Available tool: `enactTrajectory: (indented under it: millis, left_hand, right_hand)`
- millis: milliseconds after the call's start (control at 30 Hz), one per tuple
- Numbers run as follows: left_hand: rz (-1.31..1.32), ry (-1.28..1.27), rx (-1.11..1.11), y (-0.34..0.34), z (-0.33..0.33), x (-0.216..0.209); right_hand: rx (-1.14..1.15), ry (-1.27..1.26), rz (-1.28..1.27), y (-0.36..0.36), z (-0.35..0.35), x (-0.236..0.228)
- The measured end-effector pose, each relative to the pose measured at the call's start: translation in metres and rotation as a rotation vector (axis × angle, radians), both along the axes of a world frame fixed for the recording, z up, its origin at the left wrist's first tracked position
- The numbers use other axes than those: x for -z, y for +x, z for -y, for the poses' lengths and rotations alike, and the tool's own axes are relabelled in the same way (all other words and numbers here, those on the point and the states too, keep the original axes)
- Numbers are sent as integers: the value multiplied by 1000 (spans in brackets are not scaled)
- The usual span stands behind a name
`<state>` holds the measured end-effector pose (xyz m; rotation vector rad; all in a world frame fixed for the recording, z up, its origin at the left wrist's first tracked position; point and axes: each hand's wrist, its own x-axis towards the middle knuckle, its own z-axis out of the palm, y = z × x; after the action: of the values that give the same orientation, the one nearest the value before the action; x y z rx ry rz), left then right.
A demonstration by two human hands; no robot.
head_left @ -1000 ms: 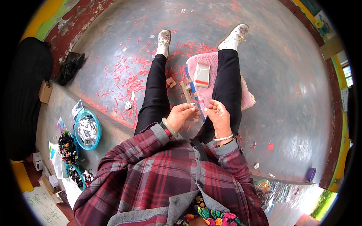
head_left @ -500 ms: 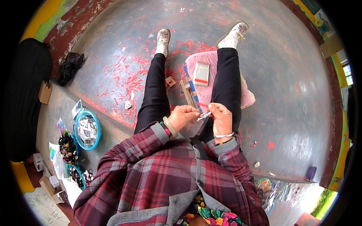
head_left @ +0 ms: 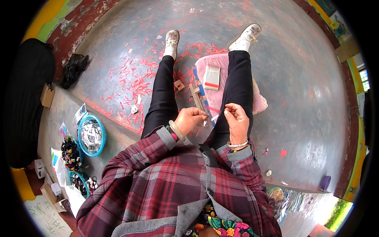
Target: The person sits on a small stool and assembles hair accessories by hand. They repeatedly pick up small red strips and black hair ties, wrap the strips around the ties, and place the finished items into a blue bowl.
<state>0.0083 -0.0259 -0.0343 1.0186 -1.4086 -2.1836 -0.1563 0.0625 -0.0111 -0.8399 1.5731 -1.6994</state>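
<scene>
Above my lap, my left hand point(head_left: 191, 120) is closed in a pinch. A small white piece point(head_left: 205, 123) shows just below its fingertips; its kind is too small to tell. To the right, my right hand point(head_left: 237, 121) has its thumb and bent fingers slightly apart, and I see nothing between them. A thin red strip point(head_left: 213, 109) lies between the hands, its right end close to my right thumb. Beyond them leans a narrow wooden frame point(head_left: 196, 96) with a blue edge. A banded stack of clear plastic bags point(head_left: 211, 76) rests on a pink pad point(head_left: 203, 62).
Red strips point(head_left: 136, 83) litter the floor around my left leg. At the left stand a turquoise basket point(head_left: 103, 139) of white items and a cluster of dark hair ties point(head_left: 71, 153). A black plastic bag point(head_left: 75, 70) lies farther back. Clear packages point(head_left: 297, 200) lie at the lower right.
My hands have moved apart, the right one going right and its fingers loosening. The thin white cords that showed between both hands are no longer stretched there.
</scene>
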Motion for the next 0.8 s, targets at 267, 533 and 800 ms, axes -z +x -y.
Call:
enactTrajectory:
  millis: [267, 533, 800]
  left_hand:
    - [-66, -53, 2, -1, -3, -9]
    - [-51, -239, 65, 0, -6, -3]
    - [-163, -98, 43, -1, -8, 0]
  right_hand:
    - [-93, 82, -714, 8, -4, -15]
    - [-231, 265, -607, 9, -7, -22]
    - [-112, 161, -227, 10, -1, -13]
